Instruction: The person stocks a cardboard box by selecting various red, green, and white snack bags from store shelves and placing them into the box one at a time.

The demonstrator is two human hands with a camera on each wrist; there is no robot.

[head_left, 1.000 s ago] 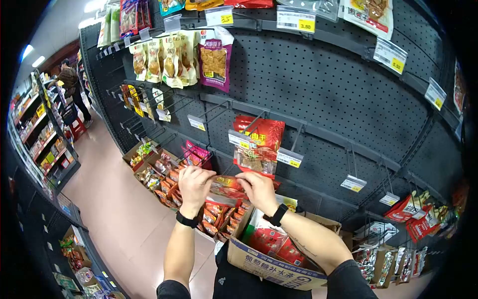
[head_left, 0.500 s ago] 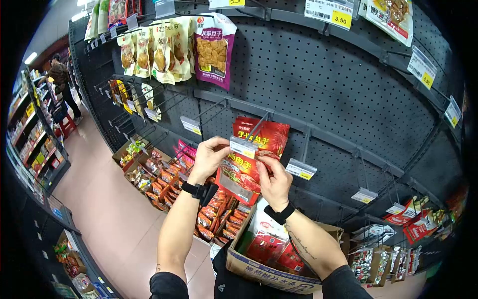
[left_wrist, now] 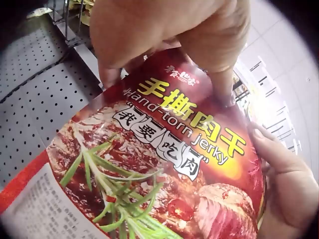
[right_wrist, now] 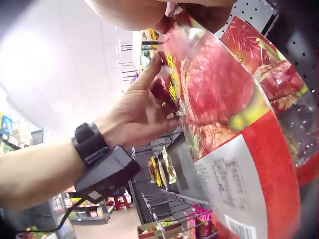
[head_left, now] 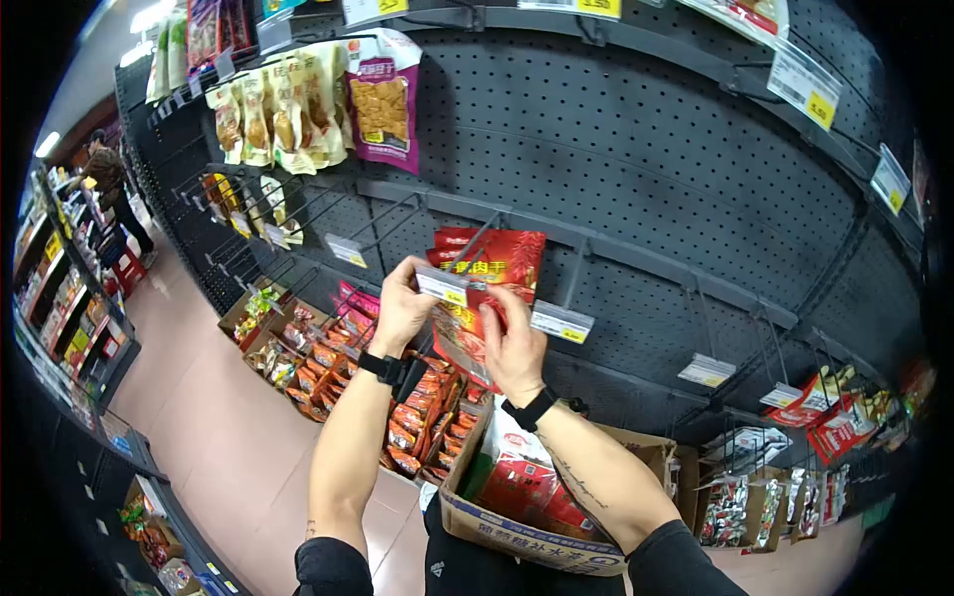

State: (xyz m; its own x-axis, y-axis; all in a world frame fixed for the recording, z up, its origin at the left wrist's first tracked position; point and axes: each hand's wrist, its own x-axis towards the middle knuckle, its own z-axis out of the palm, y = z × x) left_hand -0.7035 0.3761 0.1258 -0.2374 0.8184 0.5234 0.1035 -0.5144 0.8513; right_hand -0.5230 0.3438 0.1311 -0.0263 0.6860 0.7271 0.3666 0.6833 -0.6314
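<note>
A red jerky bag (head_left: 459, 333) is held upright at the price tag (head_left: 441, 286) of a shelf hook, in front of other red bags (head_left: 517, 260) hanging there. My left hand (head_left: 399, 310) pinches its upper left edge beside the tag. On the upper right edge, my right hand (head_left: 515, 343) grips the bag with thumb and fingers. The left wrist view shows the bag's printed front (left_wrist: 174, 129) with fingers at its top. In the right wrist view the bag (right_wrist: 219, 89) hangs beside the left hand (right_wrist: 142, 112). The hook's tip is hidden behind the tag.
An open carton (head_left: 527, 544) with red packs stands against my body. Boxes of small orange packs (head_left: 402, 437) lie below the hooks. Beige packs (head_left: 288, 114) and a purple pack (head_left: 383, 104) hang upper left. A person (head_left: 109, 179) stands down the aisle at far left.
Both hands have risen from below the hook to the tag's height, bringing the bag up in front of the hanging ones. Since the middle frame they have hardly moved relative to the shelf.
</note>
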